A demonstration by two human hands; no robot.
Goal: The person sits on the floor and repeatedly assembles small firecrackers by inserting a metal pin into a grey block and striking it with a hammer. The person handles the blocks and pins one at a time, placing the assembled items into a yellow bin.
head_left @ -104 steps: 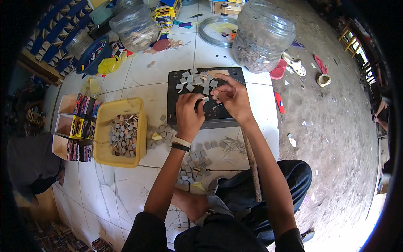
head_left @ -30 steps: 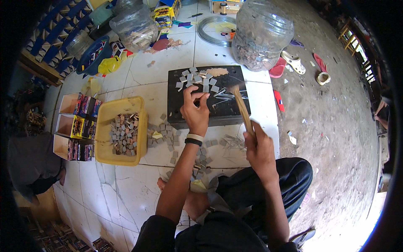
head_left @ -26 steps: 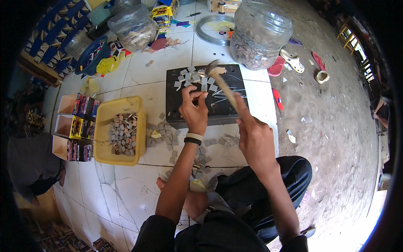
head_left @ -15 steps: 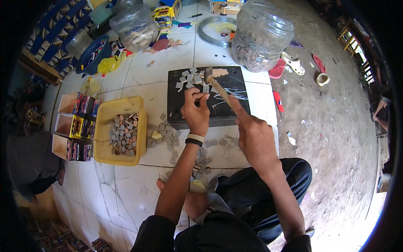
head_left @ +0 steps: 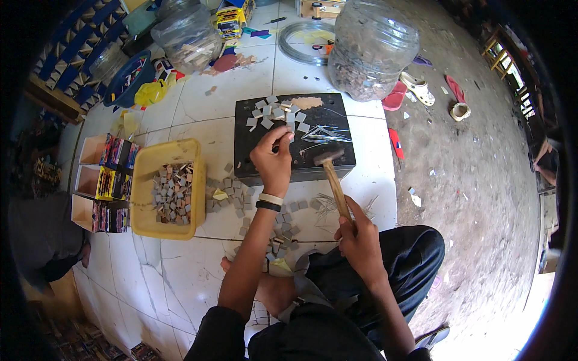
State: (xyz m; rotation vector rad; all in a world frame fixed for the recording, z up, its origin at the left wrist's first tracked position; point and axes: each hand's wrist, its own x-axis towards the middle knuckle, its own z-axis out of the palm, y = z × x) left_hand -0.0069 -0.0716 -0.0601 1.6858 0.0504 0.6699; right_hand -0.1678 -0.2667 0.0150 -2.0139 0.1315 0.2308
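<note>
My left hand (head_left: 272, 161) is over a black block (head_left: 259, 153), thumb and forefinger pinched at a small grey square piece (head_left: 291, 127). Its fingertips partly hide that piece. My right hand (head_left: 360, 237) grips the wooden handle of a hammer (head_left: 334, 183), whose head hovers by the block's front right edge. More grey-topped square pieces (head_left: 278, 113) lie loosely on the block beyond my left fingers. Thin metal wires (head_left: 327, 135) lie in a bunch to their right.
A yellow basin (head_left: 137, 198) of square pieces stands left, beside open boxes (head_left: 90, 179). Loose pieces (head_left: 232, 191) and thin wires (head_left: 328, 210) lie before the block. Behind are a clear plastic jar (head_left: 370, 54) and a wire coil (head_left: 289, 51). Another person (head_left: 45, 240) sits far left.
The hammer has swung down and toward me, from above the pieces to the block's front right edge. My left hand has shifted slightly left and stays pinched. The view has moved a little.
</note>
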